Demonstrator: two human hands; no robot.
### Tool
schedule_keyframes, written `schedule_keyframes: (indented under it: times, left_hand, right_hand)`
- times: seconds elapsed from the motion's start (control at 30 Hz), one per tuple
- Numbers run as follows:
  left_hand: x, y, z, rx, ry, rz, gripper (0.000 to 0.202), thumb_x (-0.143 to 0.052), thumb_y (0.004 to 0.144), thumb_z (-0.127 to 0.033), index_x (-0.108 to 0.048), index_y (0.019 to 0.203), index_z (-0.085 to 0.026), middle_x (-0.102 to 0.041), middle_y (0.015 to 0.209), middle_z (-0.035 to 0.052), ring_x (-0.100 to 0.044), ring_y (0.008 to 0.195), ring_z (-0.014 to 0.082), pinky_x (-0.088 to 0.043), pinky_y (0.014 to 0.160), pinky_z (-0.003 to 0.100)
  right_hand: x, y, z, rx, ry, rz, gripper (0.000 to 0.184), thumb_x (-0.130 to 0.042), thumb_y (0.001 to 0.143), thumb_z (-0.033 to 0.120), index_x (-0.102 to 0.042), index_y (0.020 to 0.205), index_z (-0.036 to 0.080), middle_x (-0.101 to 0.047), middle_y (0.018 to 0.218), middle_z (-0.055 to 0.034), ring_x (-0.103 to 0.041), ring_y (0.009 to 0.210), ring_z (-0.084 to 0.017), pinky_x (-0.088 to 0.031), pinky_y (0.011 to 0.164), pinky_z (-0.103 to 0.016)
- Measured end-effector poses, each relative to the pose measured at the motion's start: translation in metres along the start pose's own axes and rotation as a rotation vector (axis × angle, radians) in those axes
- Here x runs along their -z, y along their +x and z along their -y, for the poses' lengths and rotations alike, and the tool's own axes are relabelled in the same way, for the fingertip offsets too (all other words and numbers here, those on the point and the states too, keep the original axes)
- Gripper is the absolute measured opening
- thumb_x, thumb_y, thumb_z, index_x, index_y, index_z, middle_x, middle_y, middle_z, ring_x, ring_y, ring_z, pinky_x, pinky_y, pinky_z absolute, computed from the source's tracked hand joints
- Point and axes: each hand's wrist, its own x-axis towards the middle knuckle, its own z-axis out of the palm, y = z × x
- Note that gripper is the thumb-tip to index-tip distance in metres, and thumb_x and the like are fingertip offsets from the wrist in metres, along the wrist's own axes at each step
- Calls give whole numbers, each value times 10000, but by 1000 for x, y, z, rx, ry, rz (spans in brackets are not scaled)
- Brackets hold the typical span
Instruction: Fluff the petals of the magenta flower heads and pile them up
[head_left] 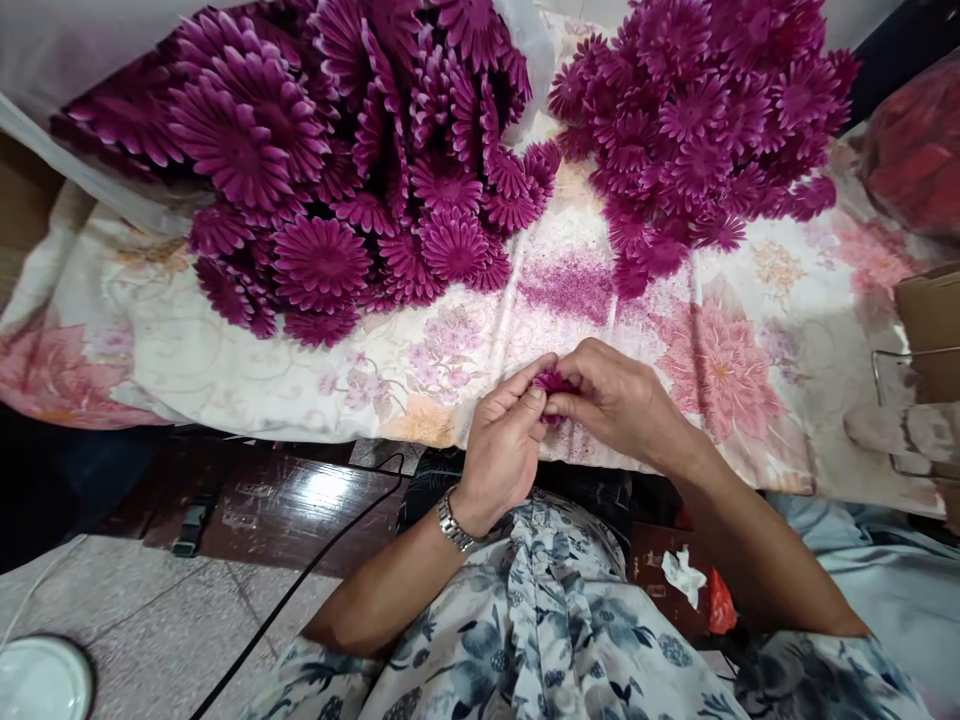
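A small purple fabric flower point(551, 383) is held between my two hands, just over the near edge of the cloth-covered table. My left hand point(510, 430) pinches it between thumb and fingers, with a metal watch on that wrist. From the right, the thumb and fingers of my right hand point(611, 395) close on the same flower. Most of the flower is covered by my fingers. Beyond my hands lie a large pile of purple petal pieces point(322, 265) at the left and a pile of smaller purple flowers point(694, 110) at the right.
A flowered cloth point(405, 370) covers the table, with purple dust point(570, 287) between the piles. A clear plastic bag point(127, 215) surrounds part of the left pile. At the right are a bag of red pieces point(919, 150) and a cardboard box point(934, 315). A black cable point(300, 580) hangs below.
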Motion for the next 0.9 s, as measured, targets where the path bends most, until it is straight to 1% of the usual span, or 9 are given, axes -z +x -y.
schedule_keyframes:
  times: [0.13, 0.23, 0.3, 0.4, 0.47, 0.6, 0.67, 0.77, 0.9]
  left_hand:
    - [0, -1, 0, 15, 11, 2, 269, -713, 674, -194, -728, 943, -189, -715, 957, 50, -617, 884, 147, -453, 799, 246]
    - [0, -1, 2, -12, 28, -6, 279, -718, 663, -185, -732, 942, -193, -722, 901, 38, -618, 849, 144, -449, 825, 260]
    - [-1, -2, 2, -28, 31, -1, 274, -709, 659, -170, -736, 931, -189, -725, 872, 32, -619, 825, 136, -442, 861, 270]
    - [-1, -2, 2, -7, 26, -6, 273, -695, 666, -166, -734, 936, -192, -727, 860, 24, -626, 794, 125, -445, 874, 277]
    - [-1, -1, 1, 1, 16, -13, 286, -695, 672, -173, -727, 956, -192, -726, 853, 26, -633, 803, 130, -450, 874, 283]
    - [-2, 0, 1, -3, -10, -24, 262, -712, 664, -199, -729, 925, -187, -723, 911, 50, -636, 914, 171, -459, 875, 296]
    - [-3, 0, 1, -8, -6, -20, 257, -726, 650, -212, -734, 906, -189, -722, 945, 55, -630, 963, 187, -458, 889, 300]
    - [-3, 0, 3, -35, 17, -4, 271, -737, 640, -213, -738, 911, -196, -727, 963, 50, -629, 987, 188, -442, 930, 303]
    - [-2, -1, 5, -61, 54, -1, 262, -713, 656, -180, -740, 916, -197, -730, 981, 49, -635, 984, 184, -431, 952, 309]
  right_hand:
    - [-12, -4, 2, 5, 10, -57, 95, -515, 880, 179, -576, 808, 169, -590, 712, -17, -563, 649, -103, -469, 571, -228]
    - [0, -1, -8, 28, -15, -55, 148, -473, 891, 149, -614, 853, 174, -631, 721, -22, -588, 633, -96, -485, 557, -220]
    - [12, 3, -20, -29, -120, -134, 168, -471, 893, 164, -635, 875, 195, -660, 744, -21, -603, 636, -108, -499, 559, -241]
    - [29, 10, -34, -214, -465, -288, 245, -567, 851, 254, -612, 1084, 193, -666, 1010, -109, -621, 904, -232, -515, 736, -409]
    - [32, 11, -33, -221, -555, -270, 407, -631, 810, 319, -560, 1176, 156, -624, 1105, -164, -576, 1013, -288, -490, 794, -467]
    - [10, 4, -10, 13, -158, -37, 123, -586, 851, 275, -587, 815, 157, -613, 716, -36, -577, 689, -134, -492, 603, -259]
    - [-4, -1, -1, 54, -68, -23, 139, -554, 867, 221, -539, 740, 168, -574, 660, -9, -545, 632, -111, -469, 573, -237]
    - [-13, -5, -1, 58, -110, -77, 141, -507, 889, 199, -538, 755, 168, -581, 669, -19, -542, 639, -119, -465, 586, -254]
    - [7, 1, -23, -82, -283, -139, 169, -458, 916, 224, -592, 825, 175, -596, 664, -9, -521, 570, -106, -443, 544, -255]
